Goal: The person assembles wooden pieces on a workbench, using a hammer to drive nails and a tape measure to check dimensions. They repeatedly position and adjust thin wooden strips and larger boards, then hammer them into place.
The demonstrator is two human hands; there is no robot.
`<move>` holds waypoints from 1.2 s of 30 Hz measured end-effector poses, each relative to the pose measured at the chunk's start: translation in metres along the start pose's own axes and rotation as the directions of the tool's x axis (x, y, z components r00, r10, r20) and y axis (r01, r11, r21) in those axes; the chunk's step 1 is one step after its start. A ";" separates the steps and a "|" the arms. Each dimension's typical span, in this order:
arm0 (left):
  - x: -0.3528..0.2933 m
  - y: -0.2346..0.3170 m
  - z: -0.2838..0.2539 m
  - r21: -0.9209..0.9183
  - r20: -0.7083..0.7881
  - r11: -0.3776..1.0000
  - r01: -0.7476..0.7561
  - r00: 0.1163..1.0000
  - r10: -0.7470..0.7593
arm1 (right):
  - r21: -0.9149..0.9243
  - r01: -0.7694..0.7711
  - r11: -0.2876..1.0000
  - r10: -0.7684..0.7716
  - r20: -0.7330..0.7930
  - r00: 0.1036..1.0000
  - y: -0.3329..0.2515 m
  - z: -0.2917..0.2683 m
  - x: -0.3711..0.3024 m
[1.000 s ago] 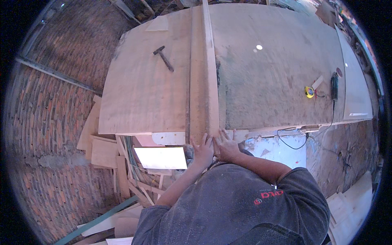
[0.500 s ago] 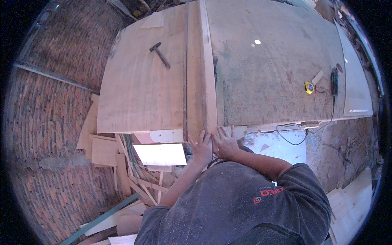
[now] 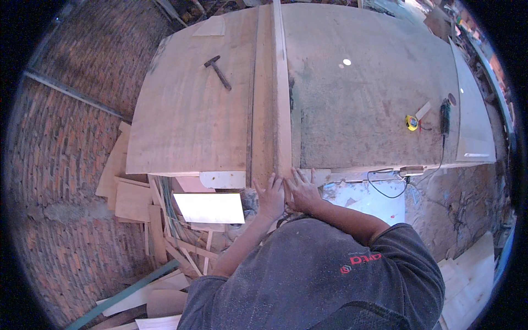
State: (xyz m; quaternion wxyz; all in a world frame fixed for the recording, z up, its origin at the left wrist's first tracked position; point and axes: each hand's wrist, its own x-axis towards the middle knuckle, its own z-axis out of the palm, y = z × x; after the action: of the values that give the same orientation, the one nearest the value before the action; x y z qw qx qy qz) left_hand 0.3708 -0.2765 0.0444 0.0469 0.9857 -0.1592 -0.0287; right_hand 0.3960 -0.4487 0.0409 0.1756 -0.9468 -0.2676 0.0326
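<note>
A long wooden board [image 3: 282,110] runs away from me down the middle of the workbench, seemingly standing on edge beside a flat wooden strip [image 3: 265,110]. At its near end, my left hand [image 3: 270,198] rests with fingers stretched out and apart, on the strip and against the board's left side. My right hand [image 3: 304,192] lies on the other side of that end, its fingers also spread over the bench edge. The two hands nearly meet at the thumbs. What lies under the palms is hidden.
A hammer [image 3: 219,72] lies on the left bench panel [image 3: 187,121]. On the right panel [image 3: 363,110] are a yellow tape measure [image 3: 411,122] and a corded power tool [image 3: 445,116]. Wood offcuts [image 3: 133,199] lean by the brick wall [image 3: 60,159] at left.
My view has shifted slightly, so the bench and tools sit a little differently in the picture. Both hands stay at the board's near end, fingers spread.
</note>
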 end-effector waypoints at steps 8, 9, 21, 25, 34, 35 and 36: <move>-0.002 -0.001 0.000 -0.017 0.006 1.000 -0.004 1.000 0.004 | 0.006 -0.032 0.999 0.031 0.083 0.996 -0.008 -0.013 0.001; -0.002 -0.001 -0.001 -0.017 0.003 1.000 -0.004 1.000 0.004 | 0.003 -0.030 1.000 0.029 0.084 0.996 -0.008 -0.014 0.001; -0.004 -0.001 -0.004 0.031 0.039 0.999 -0.024 0.999 0.022 | -0.005 -0.047 0.999 0.047 0.127 0.991 -0.011 -0.015 0.001; -0.003 -0.001 -0.006 0.024 0.022 0.999 -0.030 0.999 0.029 | -0.013 -0.081 0.997 0.082 0.154 0.985 -0.011 -0.014 0.001; -0.001 -0.001 -0.006 0.029 0.117 0.999 -0.015 0.993 0.011 | -0.020 -0.074 0.997 0.076 0.147 0.986 -0.010 -0.011 0.000; -0.002 -0.002 -0.006 0.032 0.117 0.999 -0.017 0.993 0.013 | -0.025 -0.073 0.997 0.076 0.144 0.987 -0.010 -0.011 0.000; -0.002 -0.001 -0.008 0.035 0.117 0.999 -0.020 0.993 0.016 | -0.030 -0.074 0.997 0.077 0.142 0.987 -0.010 -0.011 0.000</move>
State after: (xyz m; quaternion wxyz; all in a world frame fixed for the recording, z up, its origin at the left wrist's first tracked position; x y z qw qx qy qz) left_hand 0.3694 -0.2743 0.0523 0.0201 0.9815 -0.1712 -0.0829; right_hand 0.3929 -0.4440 0.0545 0.1428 -0.9536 -0.2439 0.1035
